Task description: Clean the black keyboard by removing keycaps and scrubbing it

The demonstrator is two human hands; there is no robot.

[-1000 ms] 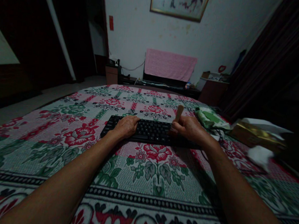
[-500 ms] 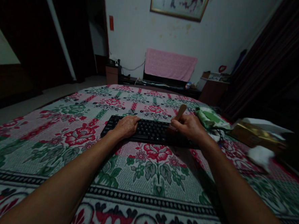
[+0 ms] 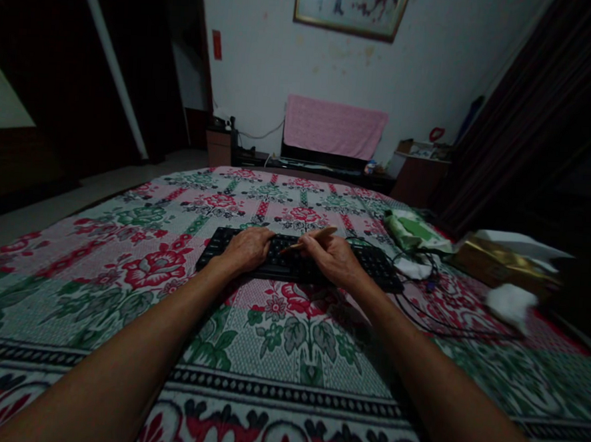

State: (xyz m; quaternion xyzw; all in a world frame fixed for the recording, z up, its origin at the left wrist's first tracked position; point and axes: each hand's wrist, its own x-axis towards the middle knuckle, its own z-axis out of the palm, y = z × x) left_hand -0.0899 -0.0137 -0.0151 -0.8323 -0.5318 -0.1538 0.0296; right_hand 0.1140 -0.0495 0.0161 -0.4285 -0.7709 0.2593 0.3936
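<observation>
A black keyboard (image 3: 382,270) lies on the flowered tablecloth in front of me. Across its left part rests my left hand (image 3: 248,248), fingers together and curled down on it, holding it; the fingertips are partly hidden. My right hand (image 3: 334,258) is closed around a small brush (image 3: 325,234) with a pale wooden handle. The handle slants up to the right, and the dark working end points left and down at the keys, close to my left hand. Dim light hides whether the tip touches the keys.
A black cable (image 3: 419,322) loops right of the keyboard beside a white crumpled tissue (image 3: 415,268). Farther right are a green-and-white packet (image 3: 415,231), a gold box (image 3: 503,264) and another white wad (image 3: 511,304). The patterned cloth (image 3: 312,355) covers the table.
My right hand has moved left along the keyboard, toward my left hand. The brush has tipped from nearly upright to a low slant. My left hand stays on the keyboard.
</observation>
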